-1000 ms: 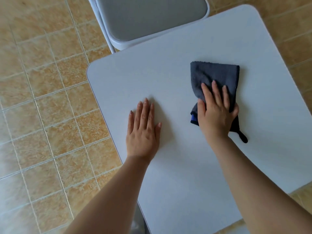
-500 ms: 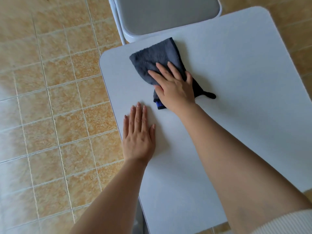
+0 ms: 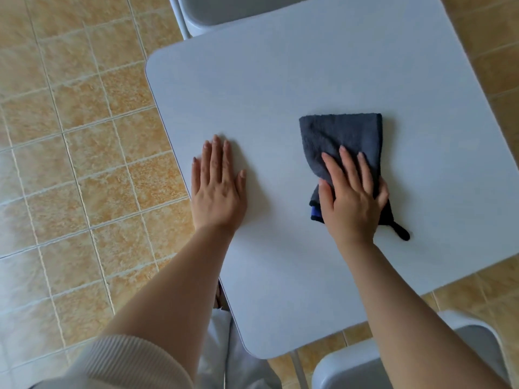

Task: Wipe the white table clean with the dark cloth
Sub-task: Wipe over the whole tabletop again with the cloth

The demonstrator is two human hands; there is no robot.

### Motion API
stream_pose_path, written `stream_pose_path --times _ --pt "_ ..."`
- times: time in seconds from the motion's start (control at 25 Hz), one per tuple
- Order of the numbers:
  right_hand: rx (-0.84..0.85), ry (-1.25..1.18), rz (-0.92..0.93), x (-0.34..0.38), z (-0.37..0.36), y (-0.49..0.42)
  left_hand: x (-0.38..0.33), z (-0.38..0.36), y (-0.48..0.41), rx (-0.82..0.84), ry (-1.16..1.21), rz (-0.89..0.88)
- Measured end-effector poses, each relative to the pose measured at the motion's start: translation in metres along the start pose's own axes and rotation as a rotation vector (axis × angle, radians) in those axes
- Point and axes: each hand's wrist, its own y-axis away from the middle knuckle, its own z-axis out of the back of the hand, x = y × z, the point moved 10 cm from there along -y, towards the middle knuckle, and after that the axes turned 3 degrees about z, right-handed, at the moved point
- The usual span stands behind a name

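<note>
A white square table (image 3: 280,80) with rounded corners fills the middle of the head view. A folded dark grey cloth (image 3: 342,136) with a blue tag and a black hanging loop lies on its right half. My right hand (image 3: 352,197) presses flat on the near part of the cloth, fingers spread over it. My left hand (image 3: 217,189) rests flat on the bare tabletop near the left edge, fingers together, holding nothing.
A grey chair seat (image 3: 224,9) stands at the table's far side. Another grey chair (image 3: 351,369) sits at the near right corner. Tan tiled floor (image 3: 70,164) surrounds the table.
My right hand has swept the cloth from the table's far left corner back to the right half. My left hand has stayed flat near the left edge.
</note>
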Motion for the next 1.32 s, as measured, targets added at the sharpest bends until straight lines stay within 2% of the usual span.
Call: stream_pose_path --times 0.12,0.2,0.28,0.44,0.52,0.6,0.76,0.88,1.0,1.16,1.24,1.32 --pt "-0.051 -0.008 -0.224 0.013 0.0 0.023 0.002 0.001 0.0 0.018 0.034 -0.002" --pt "-0.076 -0.008 -0.251 0.034 0.0 0.035 0.001 0.003 0.002 0.033 0.078 -0.037" --pt "-0.089 -0.013 -0.212 0.054 -0.002 0.052 0.0 0.007 0.012 0.044 0.11 -0.077" --pt "-0.032 0.001 0.009 0.075 -0.003 0.111 0.005 0.006 0.062 0.057 0.065 -0.063" --pt "0.02 0.034 0.112 0.063 -0.002 0.14 0.009 0.001 0.084 0.08 0.039 -0.084" --pt "0.034 0.081 0.118 0.038 0.005 0.151 0.012 0.0 0.09 0.078 0.021 -0.111" --pt "0.023 0.123 -0.178 0.0 0.008 0.107 0.014 -0.003 0.088 0.073 0.0 -0.135" --pt "0.051 0.032 -0.303 0.019 -0.006 0.041 0.016 -0.003 0.088 0.079 -0.007 -0.129" --pt "0.126 0.003 -0.127 0.074 -0.023 0.003 0.014 0.002 0.087 0.087 0.021 -0.144" --pt "0.156 -0.047 0.138 0.126 -0.021 0.025 0.023 0.019 0.084 0.054 0.15 -0.093" --pt "0.165 -0.079 0.167 0.128 -0.013 0.051 0.03 0.027 0.082 0.03 0.176 -0.053" --pt "0.154 -0.098 0.159 0.124 -0.004 0.083 0.025 0.03 0.085 0.043 0.165 -0.086"
